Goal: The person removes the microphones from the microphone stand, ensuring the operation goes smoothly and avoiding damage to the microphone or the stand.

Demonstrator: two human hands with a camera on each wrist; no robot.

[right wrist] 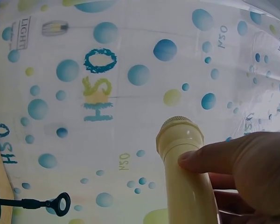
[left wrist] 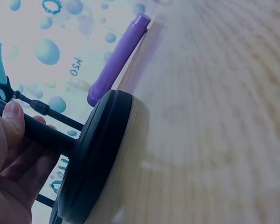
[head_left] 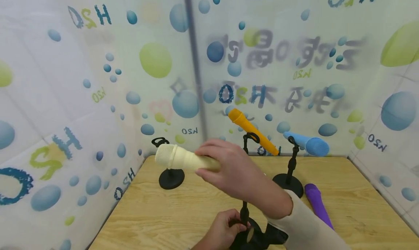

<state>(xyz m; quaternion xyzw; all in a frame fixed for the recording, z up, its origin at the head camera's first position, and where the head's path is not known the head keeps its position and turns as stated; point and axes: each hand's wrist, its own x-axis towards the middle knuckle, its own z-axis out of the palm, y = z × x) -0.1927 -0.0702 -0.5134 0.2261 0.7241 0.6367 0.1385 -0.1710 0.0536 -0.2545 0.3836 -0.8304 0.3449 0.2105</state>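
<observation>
Head view: my right hand (head_left: 237,170) wraps the cream microphone (head_left: 183,158), held level above the near black stand (head_left: 244,221).
My left hand (head_left: 226,231) grips that stand's pole, probably steadying it; its clip hides behind my right wrist, and the purple microphone (head_left: 318,205) lies right of it.

Count on record: four microphones — one cream (head_left: 183,159), one orange (head_left: 252,130), one blue (head_left: 307,142), one purple (head_left: 319,205). Four black stands: one empty (head_left: 170,170), two (head_left: 289,173) loaded (head_left: 247,142), one (head_left: 244,224) nearest the camera.
</observation>
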